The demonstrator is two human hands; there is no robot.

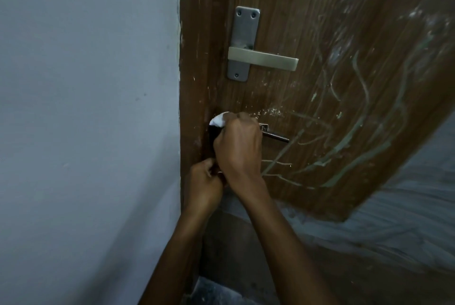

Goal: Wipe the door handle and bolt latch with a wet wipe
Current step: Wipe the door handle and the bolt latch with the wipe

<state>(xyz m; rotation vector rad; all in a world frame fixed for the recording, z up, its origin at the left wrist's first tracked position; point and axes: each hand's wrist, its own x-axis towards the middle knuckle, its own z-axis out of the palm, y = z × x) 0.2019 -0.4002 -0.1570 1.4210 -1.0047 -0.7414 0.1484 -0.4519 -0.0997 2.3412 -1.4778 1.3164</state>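
The right hand [237, 147] clutches a white wipe [219, 119] against the bolt latch [273, 135], below the door handle [263, 58]. The left hand [205, 181] curls its fingers by the door edge [194, 83], perhaps gripping something hidden.

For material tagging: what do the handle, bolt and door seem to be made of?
Handle: metal, likely brushed steel or satin-plated, going by its even matte grey sheen. Bolt: darker, shinier metal, with a glint along the rod. Door: wood-grain, perhaps laminate, with a streaky brown pattern and scratches.
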